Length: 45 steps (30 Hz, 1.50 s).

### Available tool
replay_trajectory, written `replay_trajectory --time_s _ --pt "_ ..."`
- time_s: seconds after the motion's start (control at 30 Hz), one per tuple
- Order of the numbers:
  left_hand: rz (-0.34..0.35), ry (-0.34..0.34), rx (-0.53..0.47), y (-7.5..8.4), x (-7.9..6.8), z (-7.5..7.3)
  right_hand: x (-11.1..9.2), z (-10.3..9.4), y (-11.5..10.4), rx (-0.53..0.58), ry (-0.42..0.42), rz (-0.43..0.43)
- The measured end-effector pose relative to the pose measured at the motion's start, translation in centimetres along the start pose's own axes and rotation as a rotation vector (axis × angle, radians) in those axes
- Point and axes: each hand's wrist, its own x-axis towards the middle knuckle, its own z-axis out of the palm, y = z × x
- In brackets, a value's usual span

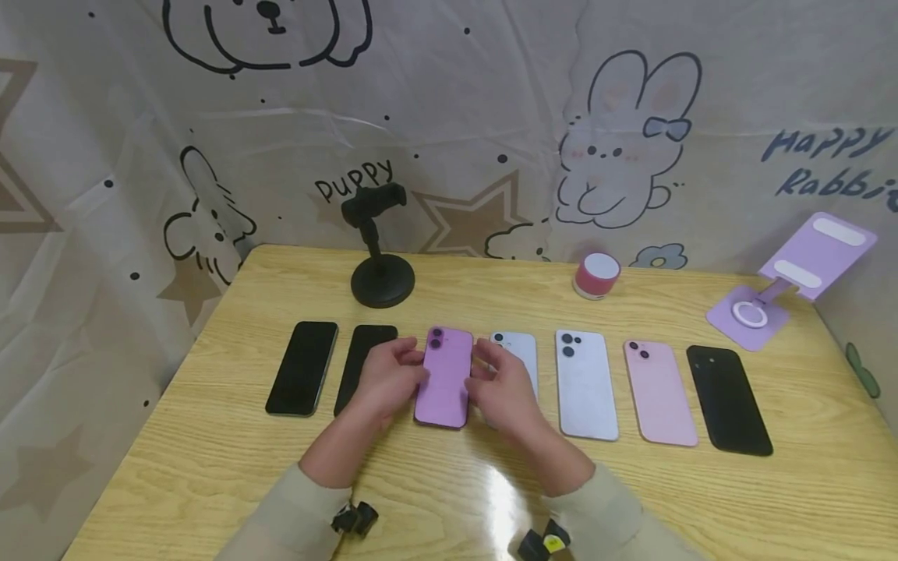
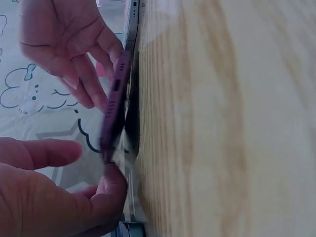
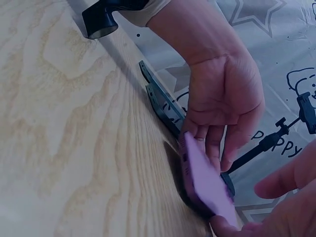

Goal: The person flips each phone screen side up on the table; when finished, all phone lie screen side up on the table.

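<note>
A purple smartphone (image 1: 445, 389) lies back-up between my two hands, its two camera lenses at the top left. My left hand (image 1: 386, 382) holds its left edge, and my right hand (image 1: 507, 386) holds the right edge. In the left wrist view, the bottom edge of the phone (image 2: 115, 91) shows tilted, close over the table. A dark shadow lies under the phone (image 3: 207, 185) in the right wrist view. A black smartphone (image 1: 361, 351) is partly hidden behind my left hand. My right hand covers much of a pale smartphone (image 1: 522, 351).
Another black smartphone (image 1: 302, 370) lies at the row's left end. To the right lie a pale blue smartphone (image 1: 588, 397), a pink smartphone (image 1: 662, 401) and a black smartphone (image 1: 731, 405). Behind stand a black stand (image 1: 382, 280), a small red-and-white cylinder (image 1: 596, 276) and a purple phone stand (image 1: 807, 257).
</note>
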Motion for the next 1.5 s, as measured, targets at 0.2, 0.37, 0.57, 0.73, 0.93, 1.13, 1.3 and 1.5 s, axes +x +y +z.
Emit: replay_trajectory --time_s 0.2,0.37,0.57,0.73,0.93,1.13,1.3,1.5 --pt "0.011 -0.005 0.005 -0.2 -0.2 0.3 -0.2 0.4 0.0 0.072 0.021 0.011" --pt "0.004 -0.034 -0.073 -0.4 -0.3 0.5 -0.3 0.7 -0.3 0.015 0.067 -0.02" --pt "0.008 -0.013 -0.188 -0.1 -0.2 0.0 -0.1 0.3 0.1 -0.088 0.094 -0.037" --pt "0.012 -0.035 -0.238 0.2 -0.5 -0.2 0.1 0.4 0.2 -0.058 0.064 -0.018" --pt "-0.008 -0.064 -0.306 0.6 -0.7 -0.5 0.2 0.5 0.3 0.011 0.085 -0.013" --pt "-0.02 -0.114 -0.373 0.9 -0.8 -0.8 0.1 0.7 0.3 0.066 0.066 -0.03" --pt "0.018 -0.161 -0.391 1.3 -1.0 -0.9 -0.1 0.7 -0.1 0.045 -0.011 -0.056" --pt "0.032 -0.264 -0.399 1.5 -1.2 -1.3 -0.1 0.7 -0.2 0.123 -0.096 -0.052"
